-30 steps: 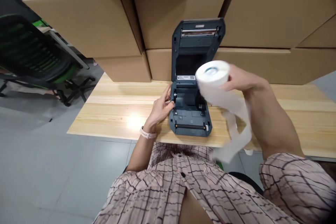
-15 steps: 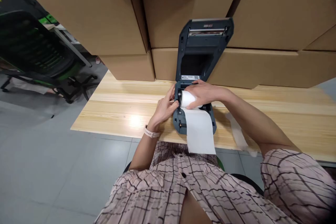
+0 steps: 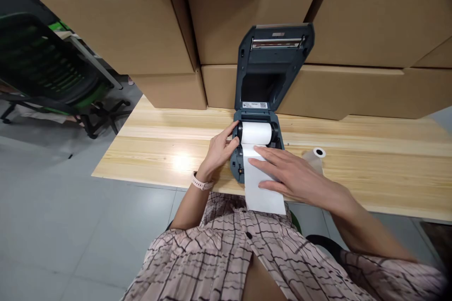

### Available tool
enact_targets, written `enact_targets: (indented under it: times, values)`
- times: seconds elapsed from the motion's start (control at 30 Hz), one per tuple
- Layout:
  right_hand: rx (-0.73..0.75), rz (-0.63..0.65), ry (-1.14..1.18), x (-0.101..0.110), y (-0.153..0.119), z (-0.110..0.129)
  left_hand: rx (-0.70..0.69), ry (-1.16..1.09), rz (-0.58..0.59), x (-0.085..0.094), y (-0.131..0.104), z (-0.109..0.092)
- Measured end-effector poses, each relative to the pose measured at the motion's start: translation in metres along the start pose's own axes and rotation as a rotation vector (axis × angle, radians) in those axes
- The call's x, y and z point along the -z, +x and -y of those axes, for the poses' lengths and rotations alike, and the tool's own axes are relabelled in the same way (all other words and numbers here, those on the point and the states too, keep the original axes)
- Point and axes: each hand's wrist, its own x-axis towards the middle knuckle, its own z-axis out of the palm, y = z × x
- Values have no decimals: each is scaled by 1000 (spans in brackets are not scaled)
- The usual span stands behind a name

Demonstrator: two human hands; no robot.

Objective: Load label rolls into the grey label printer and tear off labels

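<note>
A dark grey printer [image 3: 238, 162] lies on the wooden table with its lid [image 3: 271, 62] raised. Inside it a white paper roll [image 3: 257, 132] sits between two black holders. The loose end, a white paper strip [image 3: 263, 197], runs over the printer's front and past the table edge. My left hand [image 3: 221, 150] rests at the printer's left side, thumb and index finger apart near the left holder. My right hand [image 3: 286, 174] lies over the strip with its fingers spread, touching the paper.
A small paper roll [image 3: 318, 153] stands out on the wooden table [image 3: 381, 164], to the right of my right hand. Stacked cardboard boxes [image 3: 233, 14] line the back of the table. A black and green chair [image 3: 45, 66] is on the floor at the left.
My right hand has moved off the roll, toward me, onto the paper strip. The roll and its right holder now show. The strip has shifted slightly left. My left hand stays beside the printer.
</note>
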Motion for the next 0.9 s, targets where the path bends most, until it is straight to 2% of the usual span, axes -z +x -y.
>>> enact_targets:
  times: [0.1,0.2,0.4,0.57,0.63,0.73,0.77,0.83,0.9]
  values:
    - [-52,-109,-12,-13,-2,15,-5,-21,-5,-1,0,-1]
    - [-95,-166,10,-20,-1,24,-11,-52,-6,-2,0,4]
    - [-74,-213,138,-30,-4,37,-32,-160,-12,-7,1,11]
    - [-75,-208,174,-27,-7,40,-61,-223,53,-11,-3,11]
    - [-64,-209,182,-26,-8,42,-117,-105,28,-10,-10,8]
    - [-61,-208,181,-28,-8,47,-323,208,-29,-6,-24,-7]
    - [-67,-203,177,-29,-8,48,-404,293,3,-5,-29,-13]
    - [-83,-191,175,-26,-11,49,-529,409,146,-4,-35,-24]
    - [-45,-157,205,-16,-17,43,-573,472,282,-6,-39,-31]
